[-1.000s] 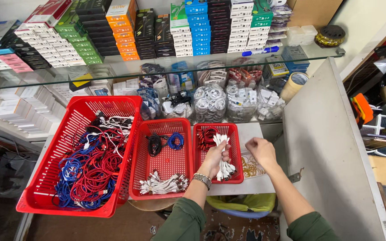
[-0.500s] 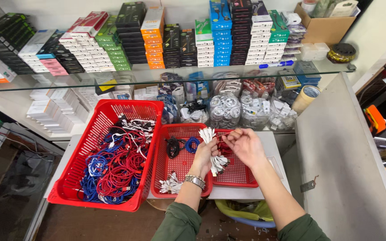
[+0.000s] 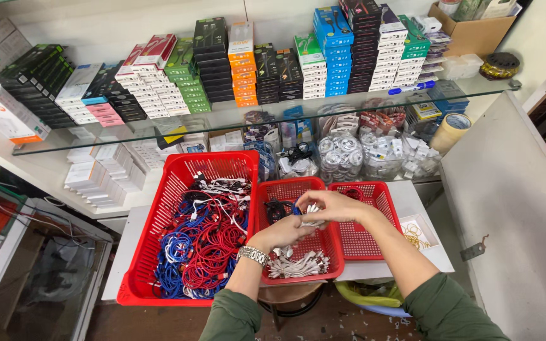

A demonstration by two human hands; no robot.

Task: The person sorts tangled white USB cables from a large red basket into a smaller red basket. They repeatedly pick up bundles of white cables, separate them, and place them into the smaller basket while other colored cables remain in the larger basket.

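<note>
Both hands meet over the middle red basket point(image 3: 292, 190). My left hand point(image 3: 284, 232), with a metal watch on the wrist, and my right hand point(image 3: 334, 206) are closed together around a bunch of short white cables point(image 3: 311, 211). Below them, bundled white cables point(image 3: 298, 264) lie at the near end of that basket, with a dark coil and a blue coil at its far end. A small red basket point(image 3: 374, 218) sits just to the right. The large red basket point(image 3: 159, 237) on the left holds a tangle of red, blue and white cables.
A glass shelf point(image 3: 235, 113) carries stacked small boxes in several colours. Under it lie bagged white cable coils point(image 3: 342, 155) and a tape roll point(image 3: 448, 131). A white tray with rubber bands point(image 3: 415, 233) sits at the right, and a grey counter point(image 3: 507, 189) beyond it.
My hands carried the white cable bunch leftward from the small right basket to above the middle basket. The head view tilted and shifted, so the baskets sit lower and more to the right.
</note>
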